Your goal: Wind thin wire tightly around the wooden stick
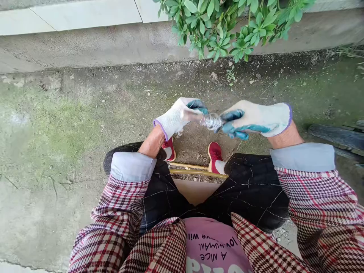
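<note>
Both my hands wear white knit gloves with teal coated fingers. My left hand [179, 115] and my right hand [256, 119] meet in front of my knees and both pinch a small shiny coil of thin metal wire [212, 122] between their fingertips. The coil is blurred, so its exact shape is unclear. I am seated, with dark checked trousers over my knees and red shoes [214, 153] on the ground below the hands.
Bare, mossy concrete ground [57, 125] spreads to the left and ahead. A leafy green shrub [227, 26] hangs over a low concrete kerb at the top. A wooden stool edge [196, 170] shows between my legs. Dark planks [335, 136] lie at right.
</note>
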`<state>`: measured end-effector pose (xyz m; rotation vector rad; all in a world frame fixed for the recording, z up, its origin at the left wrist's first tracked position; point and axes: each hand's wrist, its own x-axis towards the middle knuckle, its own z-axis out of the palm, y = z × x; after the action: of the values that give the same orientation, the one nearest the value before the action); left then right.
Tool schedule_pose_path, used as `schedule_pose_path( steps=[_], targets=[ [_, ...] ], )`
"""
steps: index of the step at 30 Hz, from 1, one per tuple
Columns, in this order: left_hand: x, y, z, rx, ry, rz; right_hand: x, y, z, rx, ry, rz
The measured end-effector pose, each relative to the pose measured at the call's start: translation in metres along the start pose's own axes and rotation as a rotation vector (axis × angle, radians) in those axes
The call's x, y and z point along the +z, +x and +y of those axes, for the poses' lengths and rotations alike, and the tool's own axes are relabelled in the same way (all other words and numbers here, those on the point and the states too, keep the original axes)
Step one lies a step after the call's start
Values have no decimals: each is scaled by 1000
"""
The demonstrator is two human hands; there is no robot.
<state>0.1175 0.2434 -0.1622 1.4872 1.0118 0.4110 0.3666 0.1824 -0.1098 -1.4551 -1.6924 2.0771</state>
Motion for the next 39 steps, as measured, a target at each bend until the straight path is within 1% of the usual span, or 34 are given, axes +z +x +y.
schedule_pose_path(
  steps=[2, 4, 5, 7, 9, 10, 11, 12, 14, 15, 17, 18, 20, 23, 26, 28, 29, 31, 34, 36, 37, 39],
  targets=[
    [-1, 0, 0, 1, 54, -12, 0, 5, 5, 84, -170, -67],
    [2, 0, -2, -4, 122, -6, 3, 12, 7, 179, -330, -56],
    [4, 0, -3, -10, 146, -1, 5, 16, 7, 225, -419, -24],
    [10, -1, -4, -32, 150, 2, 9, 24, 3, 293, -620, 82],
    [13, -2, -2, -54, 103, -14, 10, 29, -1, 315, -778, 223],
    [14, -3, -1, -56, 68, -29, 9, 30, -3, 308, -809, 309],
    [14, -4, 1, -51, 30, -45, 8, 30, -4, 289, -787, 393],
    [14, -5, 4, -40, -6, -55, 7, 29, -4, 260, -705, 469],
    [11, -7, 8, -12, -58, -68, 6, 25, -3, 165, -400, 573],
    [10, -8, 9, -3, -76, -77, 7, 22, -2, 106, -222, 591],
    [9, -8, 8, 5, -99, -97, 8, 15, -2, -8, 55, 561],
    [9, -8, 7, 7, -107, -104, 9, 11, -3, -53, 129, 530],
    [11, -5, 1, 9, -123, -111, 9, 4, -7, -104, 187, 444],
    [11, 1, -6, -9, -141, -92, 6, -3, -9, -68, 140, 236],
    [7, 3, -6, -29, -128, -92, 3, -1, -6, 34, -27, -8],
    [4, 1, -2, -28, -82, -91, 3, 4, -1, 94, -153, -89],
    [3, -1, 1, -26, -52, -83, 4, 7, 0, 124, -214, -97],
    [4, -4, 4, -27, 11, -71, 6, 13, 2, 204, -356, -60],
    [11, -6, 5, -47, 85, -78, 8, 22, 2, 331, -646, 85],
    [15, -6, 4, -63, 104, -91, 6, 26, 2, 355, -801, 194],
    [17, -6, 3, -66, 104, -96, 5, 27, 2, 347, -841, 240],
    [16, -6, 2, -53, 103, -95, 2, 27, 4, 329, -864, 288]
  ],
)
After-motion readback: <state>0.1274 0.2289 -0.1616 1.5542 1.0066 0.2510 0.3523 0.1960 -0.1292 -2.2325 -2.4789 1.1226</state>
